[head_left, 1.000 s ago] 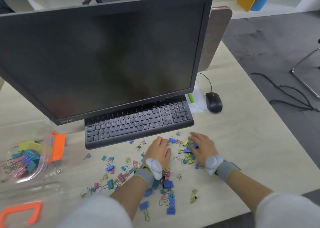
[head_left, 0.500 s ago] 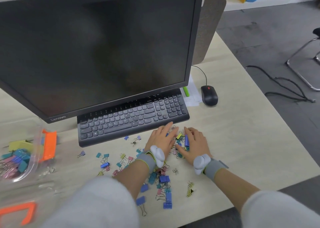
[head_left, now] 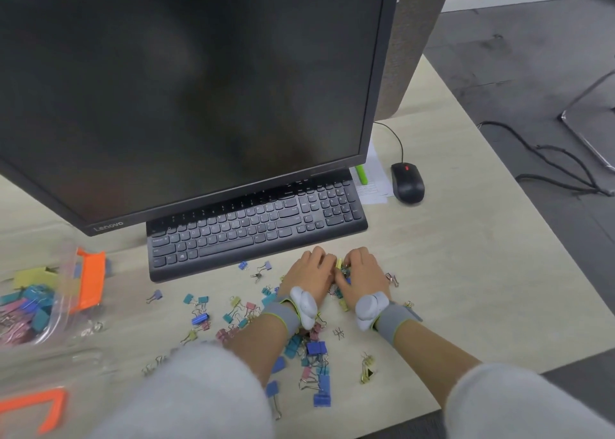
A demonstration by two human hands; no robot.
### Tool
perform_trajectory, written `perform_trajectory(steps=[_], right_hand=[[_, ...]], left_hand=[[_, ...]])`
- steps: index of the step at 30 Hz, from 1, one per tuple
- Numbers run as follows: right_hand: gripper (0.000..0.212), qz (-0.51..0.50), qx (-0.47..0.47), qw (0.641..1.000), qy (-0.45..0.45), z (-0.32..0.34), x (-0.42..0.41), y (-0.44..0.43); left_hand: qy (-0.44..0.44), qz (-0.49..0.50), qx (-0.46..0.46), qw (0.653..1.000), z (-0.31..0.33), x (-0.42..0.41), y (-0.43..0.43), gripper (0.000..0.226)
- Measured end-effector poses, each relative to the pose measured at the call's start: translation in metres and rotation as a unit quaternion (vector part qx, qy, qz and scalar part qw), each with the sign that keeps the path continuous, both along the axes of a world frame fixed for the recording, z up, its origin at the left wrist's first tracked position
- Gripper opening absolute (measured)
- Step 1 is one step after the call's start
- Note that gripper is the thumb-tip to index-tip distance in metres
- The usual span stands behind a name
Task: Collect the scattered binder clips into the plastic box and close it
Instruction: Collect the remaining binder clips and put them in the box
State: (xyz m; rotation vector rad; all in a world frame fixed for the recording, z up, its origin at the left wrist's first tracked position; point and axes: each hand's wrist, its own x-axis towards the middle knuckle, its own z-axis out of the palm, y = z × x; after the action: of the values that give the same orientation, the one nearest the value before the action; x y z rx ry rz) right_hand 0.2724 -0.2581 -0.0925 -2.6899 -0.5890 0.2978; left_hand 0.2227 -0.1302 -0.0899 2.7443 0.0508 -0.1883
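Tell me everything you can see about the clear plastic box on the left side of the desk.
The plastic box sits at the desk's left edge, partly cut off by the frame and blurred. Its walls look clear and thin, with an orange latch on the side toward the keyboard. It is open and already holds binder clips in teal, pink, blue and yellow. Neither hand touches it. A second clear piece with an orange latch, perhaps the lid, lies nearer the person.

Binder clips [head_left: 319, 348]: multicoloured, scattered across desk front. Plastic box [head_left: 50, 302]: clear, orange latches, apparently open, partly filled, far left.
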Motion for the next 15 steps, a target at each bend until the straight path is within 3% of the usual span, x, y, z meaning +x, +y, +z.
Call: perform_trajectory(steps=[6,12,15], right_hand=[[0.021,0.03,0.001,0.999,0.033,0.003,-0.005,0.006],[0.039,0.027,0.046,0.997,0.049,0.006,-0.006,0.004],[0.046,0.067,0.056,0.995,0.041,0.009,-0.009,-0.003]], left_hand=[[0.01,0.029,-0.019,0.999,-0.003,-0.006,-0.001,0.022],[-0.007,0.095,-0.081,0.992,0.0,-0.013,0.002,0.022],[-0.036,0.106,-0.054,0.992,0.002,-0.02,0.006,0.026]])
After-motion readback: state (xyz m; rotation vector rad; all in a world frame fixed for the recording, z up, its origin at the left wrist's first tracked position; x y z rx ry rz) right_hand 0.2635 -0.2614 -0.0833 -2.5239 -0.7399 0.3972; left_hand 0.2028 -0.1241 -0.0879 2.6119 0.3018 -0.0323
